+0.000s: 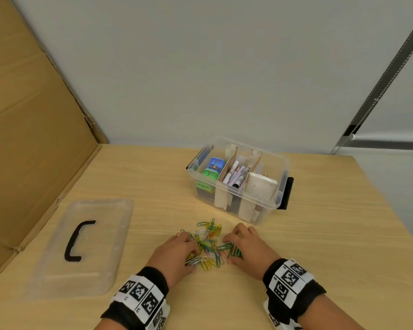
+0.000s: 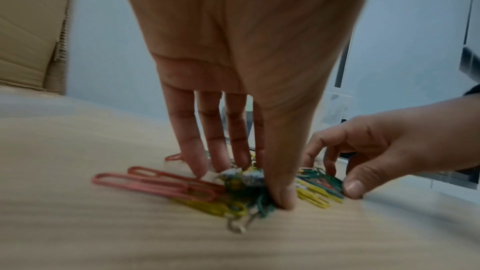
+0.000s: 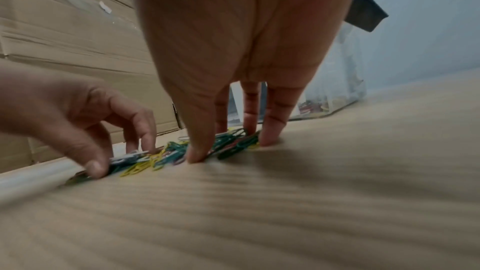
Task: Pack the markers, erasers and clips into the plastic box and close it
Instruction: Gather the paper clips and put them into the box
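- Paper clips (image 1: 208, 244): loose multicolour pile (green, yellow, pink, silver) flat on the bench (image 1: 320, 222), near the front edge, between both hands and just in front of the plastic box (image 1: 239, 179).
- Left hand (image 1: 177, 253): palm down on the left side of the pile, fingers nearly straight and slightly spread, tips on the bench among the clips. Left wrist view shows the thumb tip (image 2: 284, 198) pressing down on green and yellow clips; nothing lifted.
- Right hand (image 1: 246, 246): palm down on the right side of the pile, fingers extended, tips touching the bench and clips. In the right wrist view the fingertips (image 3: 196, 154) sit in the green clips; the thumb lies low beside the pile.
- Whether either hand actually pinches a clip: cannot tell, views are motion-blurred.
- Box: clear, open, on the bench beyond the pile, black latches on both ends, cardboard dividers making three compartments.
- Left compartment: erasers (image 1: 212, 169), blue and green wrappers.
- Middle compartment: markers (image 1: 236, 176) lying together.
- Right compartment: a white block-shaped item (image 1: 260, 185), plus some coloured clips at the bottom, seen through the wall in the right wrist view.
- Lid (image 1: 81, 244): clear, black handle, lying flat on the bench well left of the box, beside the cardboard sheet (image 1: 34, 139).
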Demonstrator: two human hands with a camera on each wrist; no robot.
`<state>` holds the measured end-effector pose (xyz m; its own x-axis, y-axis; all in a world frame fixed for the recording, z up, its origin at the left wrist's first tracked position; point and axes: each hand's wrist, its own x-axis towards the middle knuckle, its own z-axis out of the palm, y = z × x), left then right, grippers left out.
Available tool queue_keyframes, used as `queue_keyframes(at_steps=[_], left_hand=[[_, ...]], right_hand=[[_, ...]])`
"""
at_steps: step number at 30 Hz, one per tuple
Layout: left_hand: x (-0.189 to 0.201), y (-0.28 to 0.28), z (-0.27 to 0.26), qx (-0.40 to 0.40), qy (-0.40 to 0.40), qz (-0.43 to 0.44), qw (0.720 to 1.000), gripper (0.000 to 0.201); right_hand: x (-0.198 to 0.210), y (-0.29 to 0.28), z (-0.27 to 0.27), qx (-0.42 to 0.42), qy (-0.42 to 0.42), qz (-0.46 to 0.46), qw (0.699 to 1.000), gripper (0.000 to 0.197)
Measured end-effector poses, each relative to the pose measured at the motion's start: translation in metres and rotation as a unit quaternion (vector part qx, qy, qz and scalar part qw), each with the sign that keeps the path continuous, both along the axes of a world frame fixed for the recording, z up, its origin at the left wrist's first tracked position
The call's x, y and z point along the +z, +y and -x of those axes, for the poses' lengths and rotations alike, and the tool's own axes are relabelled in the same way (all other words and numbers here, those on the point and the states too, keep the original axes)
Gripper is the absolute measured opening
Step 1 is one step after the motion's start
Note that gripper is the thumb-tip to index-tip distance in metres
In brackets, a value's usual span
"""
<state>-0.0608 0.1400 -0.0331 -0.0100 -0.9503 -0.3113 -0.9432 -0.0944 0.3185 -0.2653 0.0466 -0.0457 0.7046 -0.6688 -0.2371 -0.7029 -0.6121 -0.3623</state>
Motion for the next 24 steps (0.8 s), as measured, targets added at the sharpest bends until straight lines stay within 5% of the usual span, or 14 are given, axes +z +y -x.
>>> queue_keyframes(at_steps=[3,12,16,20,24], left_hand=[[0.001,-0.005,0.001,-0.013,-0.007,0.014,1.000,0.031],[0.004,-0.006,-0.008,0.000,0.025,0.051,0.998,0.029],[0.004,-0.002,-0.016,0.040,0.070,0.080,0.994,0.025],[0.010,0.003,-0.025,0.094,0.145,0.098,0.980,0.020],[0.012,0.007,-0.031,0.160,0.251,0.094,0.950,0.019]], right_hand=[[-0.002,0.002,-0.003,0.013,-0.002,0.027,1.000,0.026],[-0.008,0.001,-0.009,-0.006,0.003,0.065,0.998,0.024],[0.008,0.000,-0.001,-0.081,-0.101,-0.012,0.991,0.015],[0.068,0.000,0.009,-0.135,-0.262,-0.051,0.954,0.019],[0.116,-0.029,0.020,-0.195,-0.348,0.025,0.917,0.017]])
